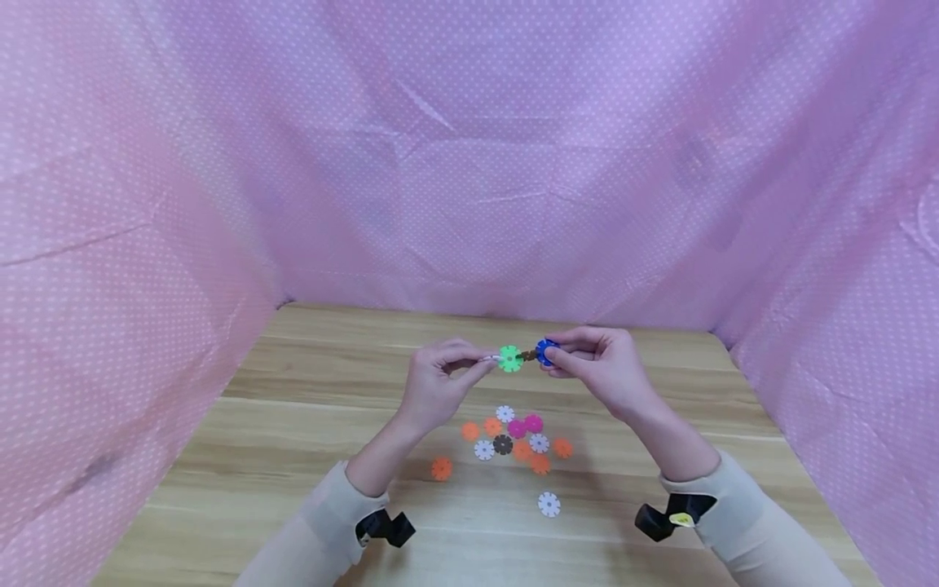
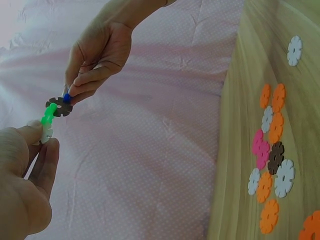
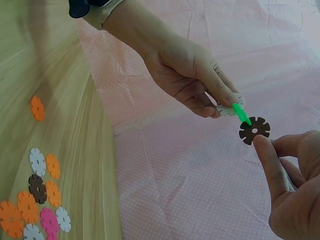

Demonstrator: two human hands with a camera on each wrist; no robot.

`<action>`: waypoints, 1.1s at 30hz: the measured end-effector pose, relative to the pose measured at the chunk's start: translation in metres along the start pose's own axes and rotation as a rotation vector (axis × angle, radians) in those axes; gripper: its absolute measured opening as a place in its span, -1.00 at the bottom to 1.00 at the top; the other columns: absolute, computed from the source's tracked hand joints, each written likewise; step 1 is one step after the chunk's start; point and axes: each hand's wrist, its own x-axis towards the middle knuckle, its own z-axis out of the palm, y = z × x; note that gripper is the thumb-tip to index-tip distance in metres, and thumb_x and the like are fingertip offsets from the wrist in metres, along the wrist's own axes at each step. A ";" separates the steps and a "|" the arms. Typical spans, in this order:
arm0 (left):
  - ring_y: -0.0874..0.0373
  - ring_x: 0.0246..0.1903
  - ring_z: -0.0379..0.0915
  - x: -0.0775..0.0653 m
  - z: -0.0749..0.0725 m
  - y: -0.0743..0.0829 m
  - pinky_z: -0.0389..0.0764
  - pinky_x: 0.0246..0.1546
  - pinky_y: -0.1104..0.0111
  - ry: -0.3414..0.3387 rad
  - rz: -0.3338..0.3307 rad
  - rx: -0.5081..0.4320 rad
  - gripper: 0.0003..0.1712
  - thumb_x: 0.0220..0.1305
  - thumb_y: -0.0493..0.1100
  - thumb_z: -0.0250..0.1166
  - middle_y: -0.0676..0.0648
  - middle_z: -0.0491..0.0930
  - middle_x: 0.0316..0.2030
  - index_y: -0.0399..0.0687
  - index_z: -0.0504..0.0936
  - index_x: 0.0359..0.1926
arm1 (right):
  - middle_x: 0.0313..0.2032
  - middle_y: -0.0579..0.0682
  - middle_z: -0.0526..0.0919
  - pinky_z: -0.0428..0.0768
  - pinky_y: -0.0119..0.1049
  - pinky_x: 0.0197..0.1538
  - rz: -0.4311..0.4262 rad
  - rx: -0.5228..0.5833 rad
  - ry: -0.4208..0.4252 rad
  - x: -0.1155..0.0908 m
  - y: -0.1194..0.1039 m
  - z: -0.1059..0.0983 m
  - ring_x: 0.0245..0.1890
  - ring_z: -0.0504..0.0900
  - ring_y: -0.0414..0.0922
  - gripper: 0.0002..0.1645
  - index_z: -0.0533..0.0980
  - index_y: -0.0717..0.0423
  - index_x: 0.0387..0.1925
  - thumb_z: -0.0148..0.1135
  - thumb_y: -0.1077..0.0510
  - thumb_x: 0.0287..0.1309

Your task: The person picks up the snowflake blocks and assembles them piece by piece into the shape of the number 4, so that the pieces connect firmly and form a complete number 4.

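Four interlocked, notched plastic discs [image 1: 509,359] are held aloft: white disc [image 3: 226,109] pinched by the left hand [image 1: 436,387], green disc [image 1: 503,354], brown disc [image 3: 261,135], blue disc [image 1: 543,352] pinched by the right hand [image 1: 609,367]. Below both hands, loose discs [image 1: 497,449], mostly orange and white, are spread on a wood-grain table [image 1: 330,383]. The yellow label [image 1: 681,519] by the right wrist cannot be read.

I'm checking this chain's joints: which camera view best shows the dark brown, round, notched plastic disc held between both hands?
The right wrist view: the dark brown, round, notched plastic disc appears nearly face-on, its notches and centre hole showing. The left wrist view shows it tilted, partly covered; the head view, nearly edge-on.
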 end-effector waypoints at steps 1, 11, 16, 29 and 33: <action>0.26 -0.29 0.76 0.000 -0.001 0.000 0.90 -0.07 0.35 0.001 0.000 0.001 -0.92 0.26 -0.40 0.51 -0.23 0.81 -0.30 -0.31 0.83 -0.22 | -0.27 -0.16 0.87 0.90 -0.26 -0.08 0.001 -0.001 0.000 0.000 0.000 0.000 -0.26 0.88 -0.20 -0.63 0.57 0.63 0.08 0.36 0.43 0.33; 0.28 -0.30 0.76 0.001 -0.002 0.001 0.90 -0.06 0.35 0.010 0.007 0.017 -0.93 0.25 -0.41 0.51 -0.23 0.82 -0.32 -0.31 0.84 -0.23 | -0.27 -0.14 0.87 0.91 -0.25 -0.09 -0.008 0.002 -0.002 0.002 -0.001 0.003 -0.26 0.88 -0.19 -0.63 0.57 0.64 0.09 0.35 0.45 0.32; 0.26 -0.29 0.77 0.001 -0.002 0.000 0.89 -0.06 0.38 0.009 0.021 0.016 -0.92 0.25 -0.41 0.51 -0.23 0.82 -0.31 -0.31 0.83 -0.22 | -0.27 -0.16 0.87 0.90 -0.26 -0.08 -0.005 0.003 0.001 0.000 -0.001 0.003 -0.26 0.88 -0.20 -0.64 0.57 0.63 0.08 0.35 0.45 0.32; 0.23 -0.29 0.77 -0.004 -0.001 0.000 0.90 -0.09 0.37 0.002 0.042 0.029 -0.93 0.25 -0.40 0.51 -0.24 0.82 -0.31 -0.29 0.84 -0.23 | -0.27 -0.15 0.87 0.90 -0.25 -0.09 -0.007 0.022 -0.001 -0.004 0.003 0.004 -0.26 0.88 -0.20 -0.63 0.56 0.65 0.09 0.34 0.48 0.31; 0.24 -0.31 0.76 -0.004 0.001 0.000 0.89 -0.12 0.41 0.004 0.061 0.026 -0.92 0.24 -0.41 0.51 -0.24 0.82 -0.32 -0.30 0.84 -0.23 | -0.25 -0.16 0.87 0.90 -0.24 -0.07 -0.021 0.029 0.004 -0.004 0.003 0.005 -0.24 0.88 -0.20 -0.61 0.55 0.65 0.11 0.35 0.45 0.33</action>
